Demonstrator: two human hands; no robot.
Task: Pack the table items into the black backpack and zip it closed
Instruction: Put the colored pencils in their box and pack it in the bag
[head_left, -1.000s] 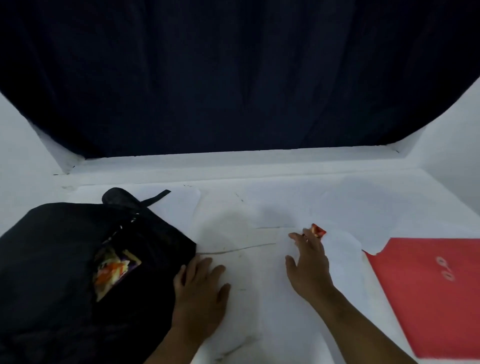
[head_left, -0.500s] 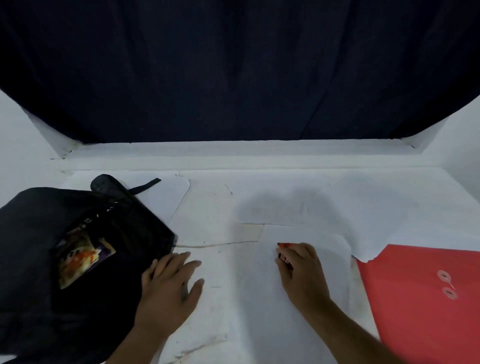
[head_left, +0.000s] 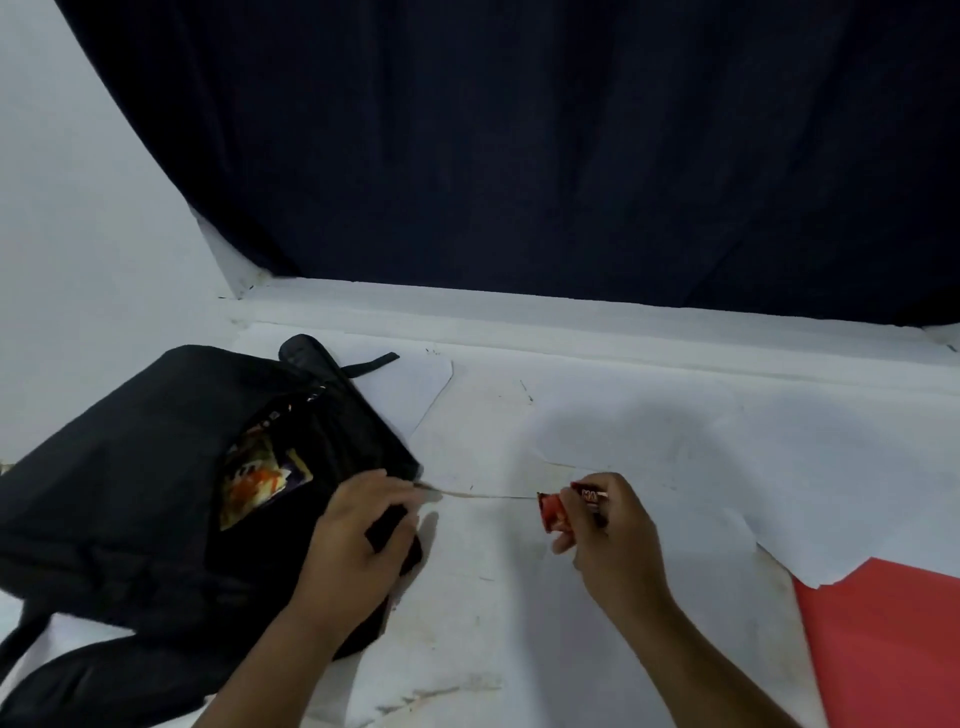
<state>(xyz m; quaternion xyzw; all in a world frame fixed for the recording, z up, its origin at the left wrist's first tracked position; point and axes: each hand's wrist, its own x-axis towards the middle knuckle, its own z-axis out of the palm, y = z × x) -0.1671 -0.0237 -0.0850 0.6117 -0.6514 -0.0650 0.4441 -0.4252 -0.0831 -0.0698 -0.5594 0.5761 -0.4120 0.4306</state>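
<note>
Your right hand (head_left: 608, 535) pinches a small red wrapper packet (head_left: 555, 512), crumpled, with pale lettering too blurred to read; it is held just above the table (head_left: 493, 597), its free end pointing toward your left hand. Your left hand (head_left: 358, 540) is curled around the near edge of the black backpack (head_left: 130, 467), fingers gripping the dark fabric at the mouth of the bag. The backpack lies flat, directly left of that hand, matte black and slack, its opening gaping. Inside it, just left of your left fingers, sits a colourful snack packet (head_left: 254, 478) in orange, yellow and purple. A red envelope (head_left: 883, 639) lies to the right of your right forearm, partly under white paper sheets (head_left: 779, 467).
</note>
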